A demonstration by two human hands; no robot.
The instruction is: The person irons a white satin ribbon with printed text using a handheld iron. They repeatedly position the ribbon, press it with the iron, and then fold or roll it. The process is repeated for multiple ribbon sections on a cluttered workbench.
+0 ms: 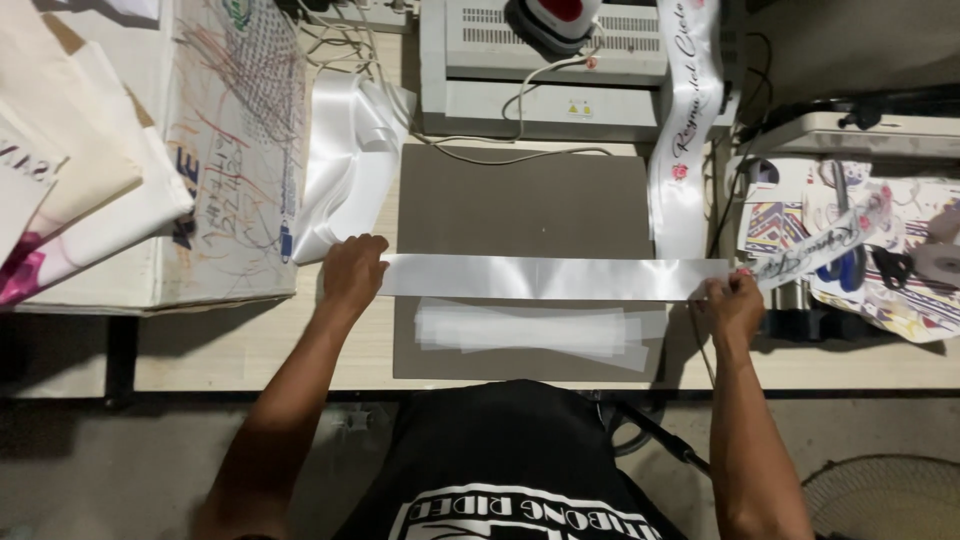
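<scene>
Seen from the head camera, a white satin ribbon [545, 277] lies stretched flat across a grey mat [520, 190] on the wooden worktop [250, 350], running from one hand to the other.

The left hand [352, 270] rests palm down on the ribbon's left end, fingers pressed together on the fabric — a flat hold, not a pinch. Beyond this grip, further from the person, the rest of the ribbon piles up in loose white folds [340, 150]. To the outer side of the hand sits a scribbled-on board [235, 130] with cream cloth [70, 170] stacked beside it.

The right hand [733, 303] closes its grip on the ribbon's right end, fingers curled over the edge at the mat's border. Just past this hand, a printed strip with dark script [820, 245] trails off over a heap of patterned printed sheets [870, 250]. Further away from the grip, a second lettered white sash [685, 110] hangs down from a grey machine [540, 80], and a small iron with a red top [555, 18] stands on that machine, its cable [520, 150] looping onto the mat.

Between the 2 hands and nearer the person, a few clear film strips [540, 330] lie on the mat, just beside the ribbon but not touching it as far as can be told. The person's black printed shirt [500, 470] fills the lower middle.
</scene>
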